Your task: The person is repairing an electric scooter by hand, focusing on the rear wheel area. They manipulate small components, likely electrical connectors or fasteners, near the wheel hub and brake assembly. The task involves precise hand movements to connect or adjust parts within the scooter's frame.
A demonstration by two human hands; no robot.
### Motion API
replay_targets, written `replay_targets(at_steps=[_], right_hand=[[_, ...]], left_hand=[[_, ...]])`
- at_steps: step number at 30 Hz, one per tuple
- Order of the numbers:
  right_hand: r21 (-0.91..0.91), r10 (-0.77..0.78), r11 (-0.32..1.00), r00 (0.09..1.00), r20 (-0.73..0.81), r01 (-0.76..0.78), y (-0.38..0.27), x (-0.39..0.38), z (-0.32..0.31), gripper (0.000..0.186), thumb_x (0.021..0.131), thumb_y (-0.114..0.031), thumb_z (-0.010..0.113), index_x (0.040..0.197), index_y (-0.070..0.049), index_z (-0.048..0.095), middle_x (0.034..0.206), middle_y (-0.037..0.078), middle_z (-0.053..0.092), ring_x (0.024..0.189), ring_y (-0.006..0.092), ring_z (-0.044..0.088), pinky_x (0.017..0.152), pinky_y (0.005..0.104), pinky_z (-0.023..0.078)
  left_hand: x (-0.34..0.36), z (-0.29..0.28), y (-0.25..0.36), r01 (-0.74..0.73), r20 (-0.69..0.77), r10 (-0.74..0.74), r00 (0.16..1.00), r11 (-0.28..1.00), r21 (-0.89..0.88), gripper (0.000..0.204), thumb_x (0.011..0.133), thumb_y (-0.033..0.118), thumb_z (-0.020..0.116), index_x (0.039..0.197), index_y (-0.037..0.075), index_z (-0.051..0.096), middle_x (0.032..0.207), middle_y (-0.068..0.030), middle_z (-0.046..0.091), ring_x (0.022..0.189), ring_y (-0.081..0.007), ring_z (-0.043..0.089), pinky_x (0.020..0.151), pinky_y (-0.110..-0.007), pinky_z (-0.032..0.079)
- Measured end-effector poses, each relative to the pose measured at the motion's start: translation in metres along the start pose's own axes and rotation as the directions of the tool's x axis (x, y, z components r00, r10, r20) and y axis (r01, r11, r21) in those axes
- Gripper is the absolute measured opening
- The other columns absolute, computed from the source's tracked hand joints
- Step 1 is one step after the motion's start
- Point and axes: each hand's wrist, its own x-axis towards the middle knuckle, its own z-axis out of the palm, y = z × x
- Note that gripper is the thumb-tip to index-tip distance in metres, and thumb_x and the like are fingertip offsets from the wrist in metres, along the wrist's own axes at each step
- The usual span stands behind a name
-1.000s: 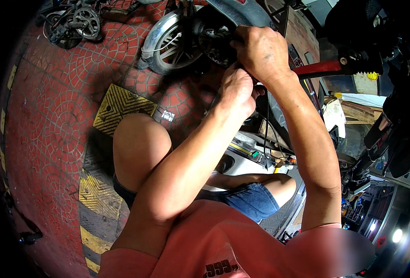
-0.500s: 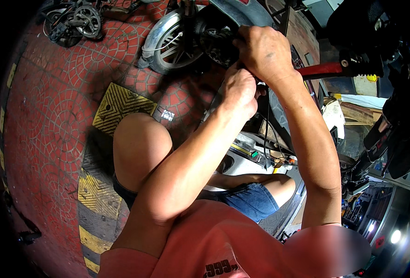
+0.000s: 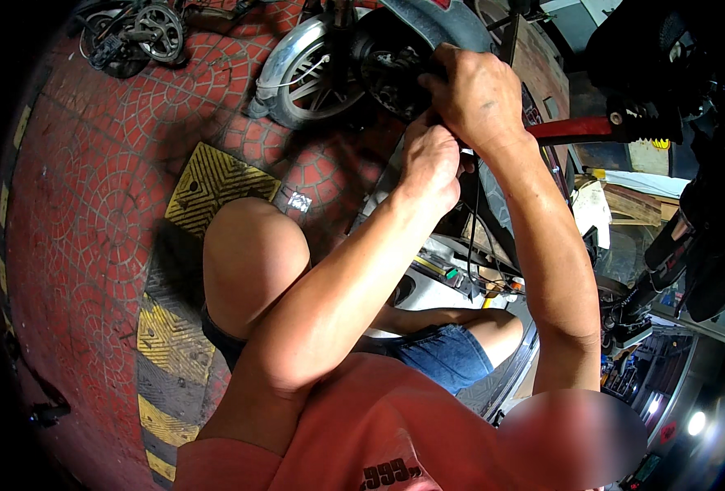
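My right hand (image 3: 481, 94) is closed, back of the hand upward, just above and to the right of my left hand. My left hand (image 3: 432, 168) is closed too, its thumb side against the fingers of the right. Whatever lies between the hands is dark and mostly covered, so I cannot make out its kind. A thin black cable (image 3: 474, 196) hangs down beside my left hand. Just beyond the hands are the dark underparts and the spoked wheel (image 3: 317, 86) of a scooter-like vehicle, with a grey fender (image 3: 440, 24) above.
A red bar (image 3: 575, 131) crosses behind my right wrist. Yellow-and-black ramp blocks (image 3: 219, 192) lie on the red patterned floor (image 3: 92, 221). Bicycle crank parts (image 3: 153, 37) are at the far left. A black bike frame (image 3: 665, 254) stands at the right.
Both hands keep their closed hold and shift very slightly right in the picture. The wheel and surroundings shift the same way, so nothing else visibly changes.
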Motion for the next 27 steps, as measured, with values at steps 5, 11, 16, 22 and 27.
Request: replay_targets(at_steps=[5, 11, 16, 22, 27], right_hand=[[-0.002, 0.012, 1.000, 1.000, 0.017, -0.012, -0.0017, 0.0007, 0.0012, 0.026, 0.093, -0.034, 0.078, 0.106, -0.011, 0.080, 0.089, 0.020, 0.078, 0.087, 0.0419, 0.076, 0.079, 0.0528, 0.060], [-0.013, 0.001, 1.000, 1.000, 0.023, -0.001, 0.0000, 0.0014, 0.0042, 0.025, 0.095, -0.034, 0.076, 0.106, -0.012, 0.080, 0.089, 0.021, 0.078, 0.089, 0.0428, 0.076, 0.079, 0.0534, 0.060], [-0.004, 0.006, 1.000, 0.999, 0.036, -0.006, -0.0028, 0.0013, 0.0015, 0.029, 0.094, -0.036, 0.076, 0.101, -0.008, 0.080, 0.090, 0.022, 0.078, 0.089, 0.0430, 0.077, 0.080, 0.0524, 0.062], [0.013, 0.052, 0.999, 0.998, 0.035, -0.053, -0.0045, 0.0015, -0.0025, 0.029, 0.093, -0.034, 0.078, 0.110, -0.010, 0.078, 0.093, 0.022, 0.078, 0.093, 0.0429, 0.077, 0.082, 0.0530, 0.061], [0.030, 0.049, 0.998, 0.997, 0.053, -0.051, -0.0056, 0.0015, -0.0043, 0.027, 0.094, -0.033, 0.078, 0.104, -0.008, 0.078, 0.093, 0.024, 0.078, 0.092, 0.0445, 0.077, 0.081, 0.0539, 0.062]], left_hand=[[0.0005, 0.0011, 0.0013, 0.010, -0.028, -0.010, 1.000, 1.000, -0.009, 0.018, 0.112, 0.023, 0.054, 0.123, 0.015, 0.064, 0.090, 0.0003, 0.068, 0.066, -0.0123, 0.060, 0.056, -0.030, 0.047], [0.0022, -0.0025, -0.0022, -0.015, -0.010, 0.015, 1.000, 1.000, -0.015, 0.015, 0.111, 0.022, 0.055, 0.117, 0.014, 0.066, 0.090, -0.0001, 0.069, 0.066, -0.0125, 0.060, 0.056, -0.029, 0.047], [-0.0002, -0.0032, -0.0002, -0.029, -0.013, 0.030, 0.999, 0.999, 0.016, 0.013, 0.108, 0.019, 0.056, 0.115, 0.014, 0.066, 0.088, -0.0003, 0.068, 0.065, -0.0120, 0.059, 0.054, -0.029, 0.044], [-0.0013, -0.0008, -0.0003, -0.047, -0.025, 0.048, 0.999, 0.999, 0.008, 0.012, 0.106, 0.017, 0.057, 0.111, 0.013, 0.067, 0.082, 0.0001, 0.066, 0.061, -0.0114, 0.057, 0.051, -0.029, 0.042], [-0.0016, -0.0006, 0.0012, -0.041, -0.014, 0.041, 0.999, 0.999, 0.015, 0.013, 0.106, 0.015, 0.057, 0.112, 0.013, 0.068, 0.081, -0.0002, 0.066, 0.060, -0.0107, 0.057, 0.050, -0.029, 0.041]])
